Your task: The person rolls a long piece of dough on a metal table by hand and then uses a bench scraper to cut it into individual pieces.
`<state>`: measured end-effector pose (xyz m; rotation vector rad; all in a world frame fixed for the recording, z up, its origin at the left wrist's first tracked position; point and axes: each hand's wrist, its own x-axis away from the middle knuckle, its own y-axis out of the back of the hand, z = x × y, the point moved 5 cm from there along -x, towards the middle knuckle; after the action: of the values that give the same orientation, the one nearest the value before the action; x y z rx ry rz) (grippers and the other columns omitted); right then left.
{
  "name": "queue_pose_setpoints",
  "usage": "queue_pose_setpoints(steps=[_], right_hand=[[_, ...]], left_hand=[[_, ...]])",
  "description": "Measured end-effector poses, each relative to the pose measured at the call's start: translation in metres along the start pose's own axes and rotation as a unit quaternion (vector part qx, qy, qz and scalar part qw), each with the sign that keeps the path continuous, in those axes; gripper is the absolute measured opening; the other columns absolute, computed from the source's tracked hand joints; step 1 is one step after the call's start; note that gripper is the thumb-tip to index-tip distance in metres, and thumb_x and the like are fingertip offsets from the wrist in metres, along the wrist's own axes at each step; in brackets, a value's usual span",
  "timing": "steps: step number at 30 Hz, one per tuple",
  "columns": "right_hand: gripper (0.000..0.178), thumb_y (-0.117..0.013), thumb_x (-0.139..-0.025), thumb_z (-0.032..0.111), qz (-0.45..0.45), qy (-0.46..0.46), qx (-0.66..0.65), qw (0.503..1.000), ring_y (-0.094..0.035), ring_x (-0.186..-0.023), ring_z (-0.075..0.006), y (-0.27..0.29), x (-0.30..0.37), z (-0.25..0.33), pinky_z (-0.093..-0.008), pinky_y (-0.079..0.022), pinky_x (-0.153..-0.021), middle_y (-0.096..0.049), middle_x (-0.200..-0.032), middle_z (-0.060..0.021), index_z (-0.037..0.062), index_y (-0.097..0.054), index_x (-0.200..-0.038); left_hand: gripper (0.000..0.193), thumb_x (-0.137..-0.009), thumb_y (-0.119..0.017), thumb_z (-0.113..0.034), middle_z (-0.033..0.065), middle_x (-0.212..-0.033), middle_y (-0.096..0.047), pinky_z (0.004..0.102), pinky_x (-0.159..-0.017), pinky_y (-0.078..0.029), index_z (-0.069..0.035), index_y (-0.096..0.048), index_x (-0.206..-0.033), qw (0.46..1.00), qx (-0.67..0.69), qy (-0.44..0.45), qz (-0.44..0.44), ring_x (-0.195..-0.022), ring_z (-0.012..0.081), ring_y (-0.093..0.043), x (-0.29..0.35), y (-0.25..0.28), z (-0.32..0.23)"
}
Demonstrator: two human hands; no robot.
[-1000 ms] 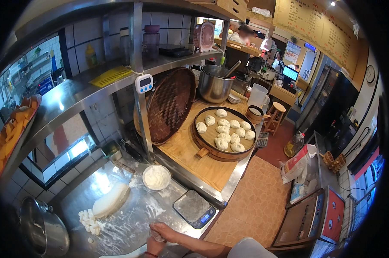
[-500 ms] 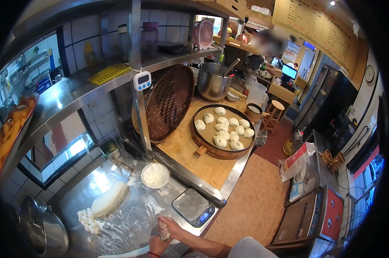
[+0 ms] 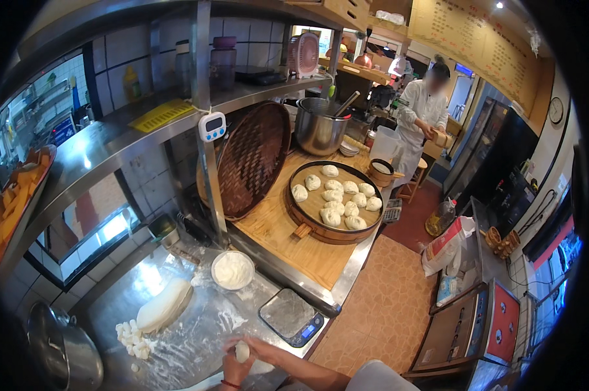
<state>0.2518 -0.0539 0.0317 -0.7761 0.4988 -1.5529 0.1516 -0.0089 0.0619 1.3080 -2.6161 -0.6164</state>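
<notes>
Dough lump (image 3: 242, 352), near six o'clock: sat in grip of left hand (image 3: 233, 370). Right hand (image 3: 263, 352): lay alongside, perhaps steadying; closure indeterminable. Flour bowl (image 3: 233, 287): stood at twelve from hands, presumably for reach.

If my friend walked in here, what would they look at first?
Probably the round tray of plump white buns on the wooden counter, with a big dark woven disc tilted up to its left. Then, at the bottom, the left hand holding a pale lump of dough, the right hand beside it. Left of them, a fat dough roll lies on the floury metal table.
</notes>
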Motion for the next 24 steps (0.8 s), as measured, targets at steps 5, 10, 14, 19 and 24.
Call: queue_pose_setpoints(steps=[5, 10, 14, 19, 24], right_hand=[[0.046, -0.060, -0.102, 0.045, 0.045, 0.007, 0.231, 0.972, -0.058, -0.103, -0.0120, -0.008, -0.011, -0.005, -0.0300, -0.046, -0.091, -0.067, -0.110, -0.0022, 0.0075, -0.064, -0.128], [0.030, -0.057, -0.105, 0.035, -0.008, -0.002, 0.259, 0.966, -0.060, -0.094, -0.0151, 0.006, -0.024, -0.036, -0.0313, -0.049, -0.084, -0.067, -0.098, -0.0013, 0.0062, -0.064, -0.110], [0.025, -0.061, -0.103, 0.033, 0.004, -0.005, 0.000, 1.000, -0.057, -0.084, -0.0130, 0.025, -0.036, -0.064, -0.0307, -0.049, -0.072, -0.061, -0.089, 0.0002, 0.0082, -0.062, -0.103], [0.028, -0.064, -0.101, 0.032, -0.120, 0.066, 0.000, 0.991, -0.063, -0.095, -0.0137, -0.034, -0.015, -0.002, -0.0297, -0.050, -0.084, -0.068, -0.096, -0.0037, 0.0061, -0.064, -0.111], [0.027, -0.063, -0.101, 0.032, -0.036, 0.031, -0.032, 0.998, -0.065, -0.094, -0.0141, -0.051, -0.001, 0.003, -0.0295, -0.051, -0.082, -0.070, -0.097, -0.0043, 0.0061, -0.063, -0.110]], left_hand=[[0.034, -0.075, -0.081, -0.032, 0.0193, -0.078, -0.071, 0.0475, -0.067, -0.054, -0.003, -0.071, -0.091, 0.991, -0.109, -0.077, 0.014, -0.077, 0.0386, -0.071, 0.008, -0.017, 0.061], [0.039, -0.079, -0.078, -0.033, 0.0208, -0.086, -0.071, 0.0480, -0.071, -0.054, -0.003, -0.068, -0.102, 0.995, -0.088, 0.011, 0.051, -0.081, 0.0391, -0.069, 0.019, -0.008, 0.062], [0.044, -0.083, -0.075, -0.034, 0.0219, -0.092, -0.070, 0.0484, -0.075, -0.053, -0.004, -0.065, -0.112, 0.982, -0.117, 0.108, 0.105, -0.085, 0.0395, -0.068, 0.033, 0.007, 0.082], [0.050, -0.087, -0.071, -0.036, 0.0234, -0.100, -0.070, 0.0489, -0.079, -0.052, -0.004, -0.061, -0.124, 0.957, -0.139, 0.221, 0.127, -0.089, 0.0400, -0.067, 0.052, 0.016, 0.115], [0.044, -0.085, -0.072, -0.038, 0.0212, -0.097, -0.071, 0.0481, -0.081, -0.052, -0.005, -0.068, -0.115, 0.992, -0.090, 0.092, 0.019, -0.090, 0.0403, -0.067, 0.057, 0.006, 0.098]])
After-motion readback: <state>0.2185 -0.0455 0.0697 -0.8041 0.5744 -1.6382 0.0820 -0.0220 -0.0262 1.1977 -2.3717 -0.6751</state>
